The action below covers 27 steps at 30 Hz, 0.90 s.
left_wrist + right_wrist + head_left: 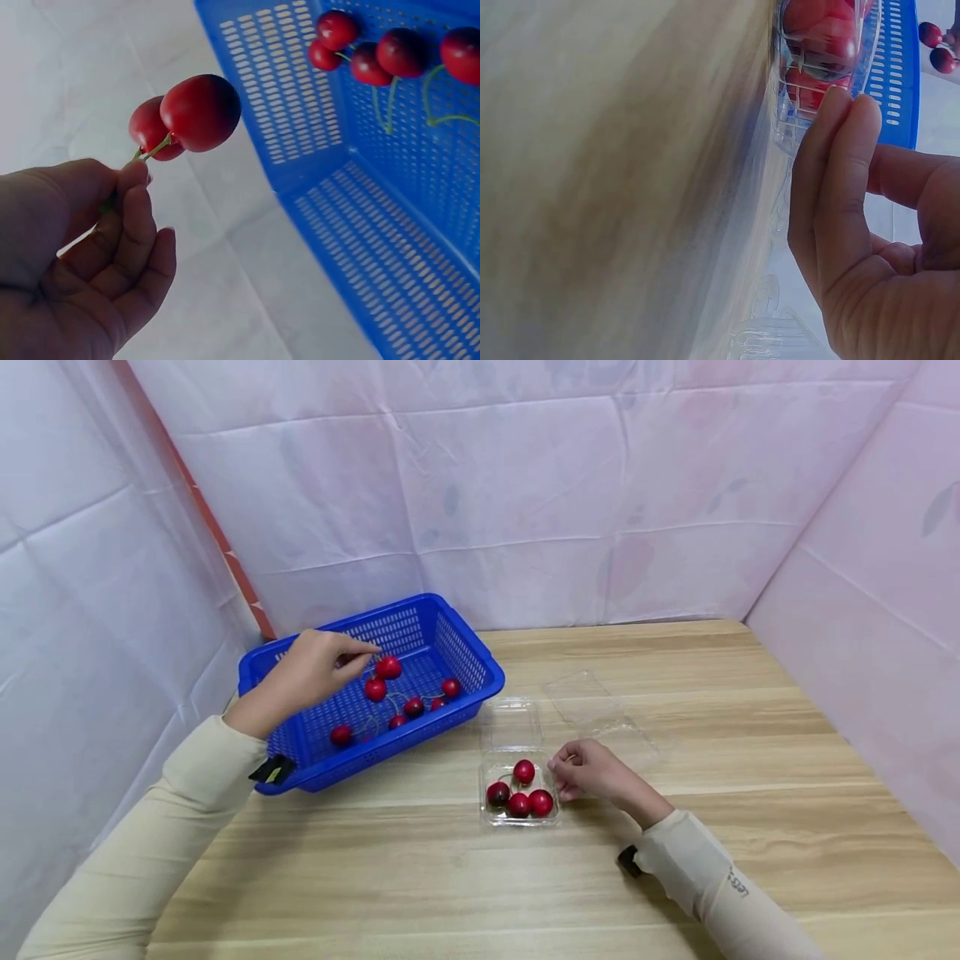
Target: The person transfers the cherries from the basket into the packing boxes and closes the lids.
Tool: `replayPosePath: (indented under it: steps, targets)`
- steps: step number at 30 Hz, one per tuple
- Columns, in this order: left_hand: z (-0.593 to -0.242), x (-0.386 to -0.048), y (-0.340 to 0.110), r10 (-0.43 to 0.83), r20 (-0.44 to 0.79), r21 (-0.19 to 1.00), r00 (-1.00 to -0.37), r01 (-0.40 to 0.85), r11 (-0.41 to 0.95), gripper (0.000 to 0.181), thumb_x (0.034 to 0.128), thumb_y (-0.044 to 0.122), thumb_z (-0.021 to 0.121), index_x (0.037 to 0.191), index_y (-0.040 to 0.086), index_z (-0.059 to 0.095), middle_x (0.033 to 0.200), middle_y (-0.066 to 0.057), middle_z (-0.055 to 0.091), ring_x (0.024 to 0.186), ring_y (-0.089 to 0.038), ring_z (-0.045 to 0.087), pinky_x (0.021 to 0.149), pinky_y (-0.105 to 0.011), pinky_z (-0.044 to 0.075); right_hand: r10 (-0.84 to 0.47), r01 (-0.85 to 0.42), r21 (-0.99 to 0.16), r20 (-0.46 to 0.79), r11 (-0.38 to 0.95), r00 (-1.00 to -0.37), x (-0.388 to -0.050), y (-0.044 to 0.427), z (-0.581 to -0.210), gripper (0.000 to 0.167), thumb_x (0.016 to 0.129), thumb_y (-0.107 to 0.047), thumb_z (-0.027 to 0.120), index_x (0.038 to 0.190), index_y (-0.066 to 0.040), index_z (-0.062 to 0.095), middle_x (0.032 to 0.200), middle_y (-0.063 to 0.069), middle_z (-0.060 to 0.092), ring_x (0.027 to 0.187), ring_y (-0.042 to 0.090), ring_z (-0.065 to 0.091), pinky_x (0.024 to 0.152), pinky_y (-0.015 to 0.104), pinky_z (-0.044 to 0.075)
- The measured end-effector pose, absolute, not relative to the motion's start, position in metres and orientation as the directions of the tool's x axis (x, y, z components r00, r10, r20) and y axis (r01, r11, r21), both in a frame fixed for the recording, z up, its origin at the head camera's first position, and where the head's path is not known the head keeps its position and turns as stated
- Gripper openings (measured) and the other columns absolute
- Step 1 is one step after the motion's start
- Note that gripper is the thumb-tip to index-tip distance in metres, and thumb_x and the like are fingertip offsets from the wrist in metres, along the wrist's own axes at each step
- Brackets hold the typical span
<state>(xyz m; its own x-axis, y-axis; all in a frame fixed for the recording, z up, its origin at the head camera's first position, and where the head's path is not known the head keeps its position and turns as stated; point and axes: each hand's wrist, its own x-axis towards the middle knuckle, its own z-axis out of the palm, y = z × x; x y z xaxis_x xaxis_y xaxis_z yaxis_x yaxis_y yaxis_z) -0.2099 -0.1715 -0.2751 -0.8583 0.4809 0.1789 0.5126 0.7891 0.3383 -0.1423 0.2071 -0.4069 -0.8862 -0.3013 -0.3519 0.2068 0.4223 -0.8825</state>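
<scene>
My left hand [318, 668] is above the blue plastic basket [375, 752], pinching the green stems of a pair of red cherries [201, 112]. The pair hangs together in the head view, while more cherries [414, 707] lie in the basket below. A small clear plastic clamshell box [520, 820] stands on the table with its lid [512, 724] folded back. Several cherries [540, 802] sit inside it. At the box's right side rests my right hand [592, 772]; in the right wrist view its gently bent fingers [844, 180] touch the wall. The thumb tip is hidden there.
Behind the box, two more transparent plastic pieces [581, 695] lie on the wooden table [750, 777], hard to make out. Pale patterned cloth [525, 485] encloses the table at the back and sides. The basket's raised rim stands along the left.
</scene>
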Motion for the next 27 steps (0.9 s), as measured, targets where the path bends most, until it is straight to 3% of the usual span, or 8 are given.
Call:
replayPosePath:
  steps: [6, 14, 22, 27]
  targets:
    - [-0.268, -0.196, -0.160, 0.505, 0.343, 0.293, -0.792, 0.601, 0.743, 0.023, 0.0924, 0.009, 0.062, 0.113, 0.007, 0.072, 0.079, -0.005, 0.068, 0.055, -0.013, 0.045, 0.050, -0.024, 0.037, -0.307, 0.204, -0.885, -0.350, 0.419, -0.885, -0.143, 0.208, -0.407, 0.020, 0.097, -0.007, 0.053, 0.099, 0.013, 0.055, 0.072, 0.011, 0.062, 0.057, 0.011, 0.060, 0.058, 0.028, 0.056]
    - [-0.267, -0.180, -0.141, 0.595, 0.520, 0.165, -0.613, 0.756, 0.634, 0.025, 0.0854, 0.002, 0.070, 0.110, 0.007, 0.073, 0.072, -0.003, 0.064, 0.059, -0.012, 0.048, 0.052, -0.023, 0.043, -0.305, 0.214, -0.884, -0.357, 0.416, -0.883, -0.142, 0.208, -0.406, 0.021, 0.097, -0.008, 0.053, 0.100, 0.013, 0.055, 0.072, 0.010, 0.061, 0.057, 0.011, 0.060, 0.058, 0.027, 0.056]
    - [-0.272, -0.164, -0.119, 0.722, 0.540, 0.027, -0.433, 0.866, 0.499, 0.025, 0.0814, 0.004, 0.075, 0.106, 0.005, 0.073, 0.080, -0.004, 0.068, 0.073, -0.015, 0.063, 0.069, -0.026, 0.056, -0.303, 0.213, -0.882, -0.358, 0.421, -0.883, -0.142, 0.208, -0.405, 0.021, 0.097, -0.008, 0.053, 0.100, 0.012, 0.055, 0.072, 0.010, 0.061, 0.057, 0.011, 0.060, 0.058, 0.027, 0.056]
    - [-0.281, -0.159, -0.106, 0.790, 0.525, -0.106, -0.316, 0.897, 0.429, 0.022, 0.0818, 0.002, 0.074, 0.104, 0.007, 0.073, 0.077, -0.002, 0.065, 0.068, -0.013, 0.056, 0.067, -0.023, 0.053, -0.309, 0.217, -0.884, -0.360, 0.414, -0.880, -0.142, 0.208, -0.406, 0.020, 0.097, -0.007, 0.052, 0.100, 0.013, 0.054, 0.071, 0.010, 0.061, 0.058, 0.011, 0.060, 0.058, 0.026, 0.056]
